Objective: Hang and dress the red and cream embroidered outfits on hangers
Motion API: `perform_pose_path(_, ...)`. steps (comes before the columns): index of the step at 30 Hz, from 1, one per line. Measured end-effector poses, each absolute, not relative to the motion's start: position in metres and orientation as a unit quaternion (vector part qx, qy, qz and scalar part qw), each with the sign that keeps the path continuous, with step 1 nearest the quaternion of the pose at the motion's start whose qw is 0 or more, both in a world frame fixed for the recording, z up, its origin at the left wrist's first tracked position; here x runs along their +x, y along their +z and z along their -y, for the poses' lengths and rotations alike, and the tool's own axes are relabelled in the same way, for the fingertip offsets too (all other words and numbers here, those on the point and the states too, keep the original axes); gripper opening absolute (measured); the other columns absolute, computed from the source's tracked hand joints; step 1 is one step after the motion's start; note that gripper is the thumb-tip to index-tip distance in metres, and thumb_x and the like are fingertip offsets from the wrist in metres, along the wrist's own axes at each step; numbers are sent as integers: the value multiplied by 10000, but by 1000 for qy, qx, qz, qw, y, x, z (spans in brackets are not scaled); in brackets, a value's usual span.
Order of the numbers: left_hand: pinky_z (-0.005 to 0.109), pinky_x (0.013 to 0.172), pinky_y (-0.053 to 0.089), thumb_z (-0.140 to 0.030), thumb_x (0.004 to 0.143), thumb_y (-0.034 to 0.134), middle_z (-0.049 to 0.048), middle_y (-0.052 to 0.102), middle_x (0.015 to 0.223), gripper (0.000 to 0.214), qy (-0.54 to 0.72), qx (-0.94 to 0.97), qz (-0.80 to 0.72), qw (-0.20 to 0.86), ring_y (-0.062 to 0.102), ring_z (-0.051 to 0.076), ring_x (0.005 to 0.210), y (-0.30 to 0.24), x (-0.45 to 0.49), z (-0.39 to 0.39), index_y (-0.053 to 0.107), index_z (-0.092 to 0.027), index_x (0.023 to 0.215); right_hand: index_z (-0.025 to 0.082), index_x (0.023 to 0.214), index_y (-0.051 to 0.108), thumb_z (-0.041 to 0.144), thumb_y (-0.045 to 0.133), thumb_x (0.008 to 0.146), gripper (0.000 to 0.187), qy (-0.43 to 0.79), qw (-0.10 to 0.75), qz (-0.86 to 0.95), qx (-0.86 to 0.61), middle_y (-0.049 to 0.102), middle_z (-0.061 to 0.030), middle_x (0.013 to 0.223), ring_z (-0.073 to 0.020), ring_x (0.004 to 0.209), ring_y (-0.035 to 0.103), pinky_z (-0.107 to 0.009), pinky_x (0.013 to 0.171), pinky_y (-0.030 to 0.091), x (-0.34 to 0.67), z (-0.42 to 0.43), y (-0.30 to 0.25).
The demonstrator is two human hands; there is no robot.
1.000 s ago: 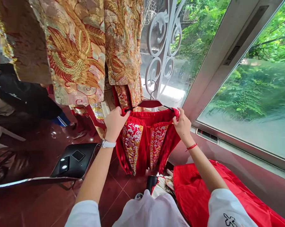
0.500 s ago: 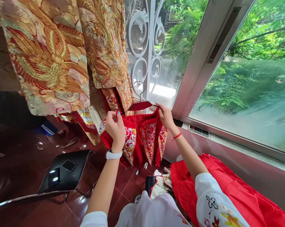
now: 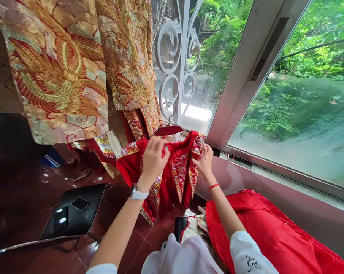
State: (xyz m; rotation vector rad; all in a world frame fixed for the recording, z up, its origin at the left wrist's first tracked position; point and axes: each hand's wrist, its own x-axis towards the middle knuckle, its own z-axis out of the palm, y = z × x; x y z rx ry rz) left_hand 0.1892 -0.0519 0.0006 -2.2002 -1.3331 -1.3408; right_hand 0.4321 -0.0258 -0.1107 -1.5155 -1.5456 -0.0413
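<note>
A red embroidered skirt [image 3: 177, 179] hangs bunched from a red clip hanger [image 3: 168, 129] in front of me. My left hand [image 3: 154, 161], with a white watch on the wrist, is closed on the skirt's waistband near the middle. My right hand [image 3: 203, 161], with a red string at the wrist, pinches the waistband at its right end. The hanger's metal hook rises just above both hands. A fold of the skirt sticks out to the left of my left hand.
Gold and red brocade garments [image 3: 75, 72] hang at the upper left. A white scrolled window grille [image 3: 179, 57] and a large window [image 3: 297, 99] stand behind. A black chair [image 3: 72, 213] is at lower left. Red fabric [image 3: 260, 232] lies at lower right on the floor.
Both hands have moved toward each other along the waistband, so the skirt is now gathered and bunched. The left hand went right; a fold now flares to its left.
</note>
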Motion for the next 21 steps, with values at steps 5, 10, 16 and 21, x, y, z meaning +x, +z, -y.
perform_pose_path(5,516,1191,321,-103,894,479,160,605,1312,460,-301,-863,374,159,484,305,1324,20,261,10,549,-148,1347,282,1547,328,207,428,883,676,-19,501,597,-626,442,-158,1440,-315,1283,513,-498,1036,473,433,13,-115)
perform_pose_path(10,534,1165,334,-138,947,434,151,680,1109,368,-275,-851,402,196,552,305,1192,16,276,-19,643,-136,1249,303,1454,535,123,346,887,625,-62,444,639,-625,635,-95,1286,-246,1042,675,-330,849,554,472,7,-88)
perform_pose_path(16,499,1072,413,-98,966,351,131,689,1010,419,-291,-853,374,220,572,280,1071,13,278,-16,709,-182,1169,284,1388,621,108,380,870,598,-142,474,625,-604,646,-102,1313,-254,1125,663,-344,897,557,520,-5,-50)
perform_pose_path(21,492,1055,437,-97,960,383,124,697,1010,387,-283,-860,367,211,583,276,1049,16,282,-12,716,-175,1142,246,1187,735,28,437,743,578,60,300,748,-589,763,-63,1099,-249,998,705,-369,901,558,530,-16,-50)
